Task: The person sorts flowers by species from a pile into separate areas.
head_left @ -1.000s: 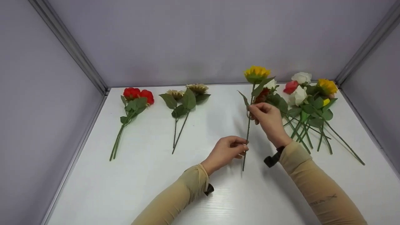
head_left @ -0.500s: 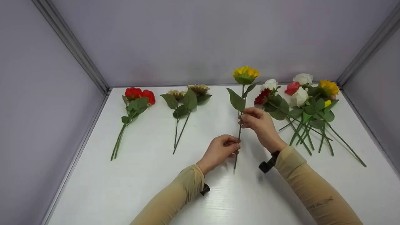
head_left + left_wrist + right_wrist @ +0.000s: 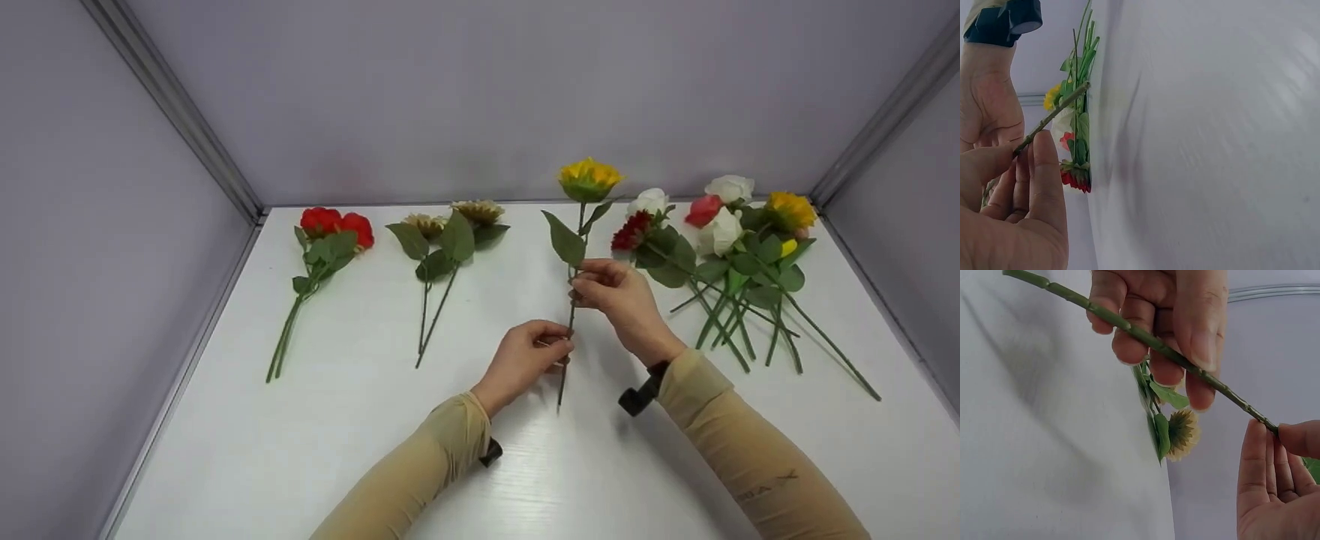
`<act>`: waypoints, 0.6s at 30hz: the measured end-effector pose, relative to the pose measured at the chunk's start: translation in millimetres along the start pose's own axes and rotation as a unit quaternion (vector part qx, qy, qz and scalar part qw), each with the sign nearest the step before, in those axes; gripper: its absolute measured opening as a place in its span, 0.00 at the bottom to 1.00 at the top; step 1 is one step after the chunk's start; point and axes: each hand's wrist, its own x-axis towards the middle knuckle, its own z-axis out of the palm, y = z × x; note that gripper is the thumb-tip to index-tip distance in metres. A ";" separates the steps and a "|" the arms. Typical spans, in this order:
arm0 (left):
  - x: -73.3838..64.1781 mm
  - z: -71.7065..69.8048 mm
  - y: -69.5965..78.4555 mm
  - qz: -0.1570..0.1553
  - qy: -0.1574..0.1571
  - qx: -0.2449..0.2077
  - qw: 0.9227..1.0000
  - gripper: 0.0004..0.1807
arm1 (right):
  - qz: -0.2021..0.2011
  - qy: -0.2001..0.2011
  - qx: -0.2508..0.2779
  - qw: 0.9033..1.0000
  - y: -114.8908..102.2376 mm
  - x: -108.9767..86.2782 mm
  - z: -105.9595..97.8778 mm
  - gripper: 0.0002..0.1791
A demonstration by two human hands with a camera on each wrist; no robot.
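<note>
Yellow sunflower [image 3: 590, 182] held up off the white table [image 3: 225, 450], approx. centre-right; L hand [image 3: 521, 360] pinches lower stem, R hand [image 3: 619, 300] pinches it higher, just below the lvs. Poss. risk: thin stem could twist or slip if either fingertip pinch loosens; lvs might snag the dk red flower [image 3: 632, 229] if swung right. Vs. 1 sec ago: sunflower's further left, broad leaf turned to cam.
</note>
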 end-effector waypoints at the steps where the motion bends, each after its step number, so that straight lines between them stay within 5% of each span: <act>1: 0.1 -0.8 0.1 0.001 0.002 0.002 1.000 0.15 | 0.000 0.000 -0.001 1.000 0.6 0.2 1.1 0.21; 12: 0.7 -19.8 -1.6 0.001 0.025 0.025 0.999 0.14 | -0.012 -0.018 -0.053 0.998 8.3 6.4 18.7 0.19; 15: 0.6 -33.2 0.5 -0.005 0.038 0.041 0.998 0.14 | -0.023 -0.034 -0.106 0.994 12.0 7.6 23.8 0.17; 18: 0.4 -52.1 1.5 -0.011 0.057 0.058 0.997 0.14 | -0.054 -0.052 -0.207 0.975 16.1 5.9 29.2 0.17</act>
